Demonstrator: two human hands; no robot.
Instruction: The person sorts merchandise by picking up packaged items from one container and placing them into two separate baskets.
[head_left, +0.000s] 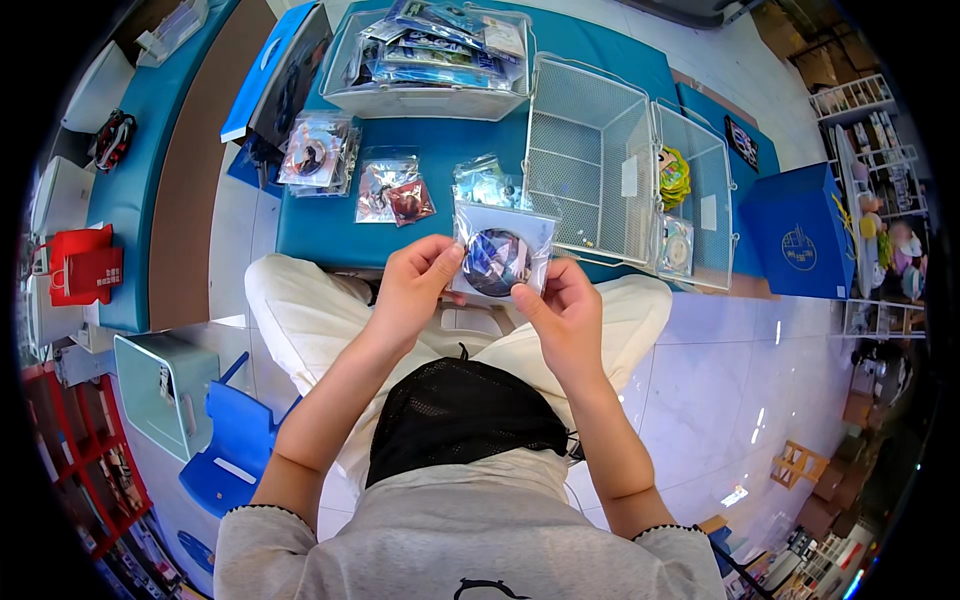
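Over my lap, at the near edge of the teal table (330, 238), I hold up a clear plastic packet with a round, dark picture badge (497, 262) on a pale backing. My left hand (418, 278) pinches its left edge between thumb and fingers. At the lower right corner, my right hand (565, 312) grips it with the thumb on the front. Just behind lies another clear packet (485, 183), partly covered by the held one. Farther left are a picture packet with a small red packet (410, 202) and a stack of badge packets (315, 155).
At the back stands a white basket (430, 103) heaped with flat packets. To its right are a white mesh basket (590, 130) and a narrower basket (712, 165) holding yellow-green pieces (673, 178). A blue box (798, 235) stands far right; a blue chair (235, 450) is at lower left.
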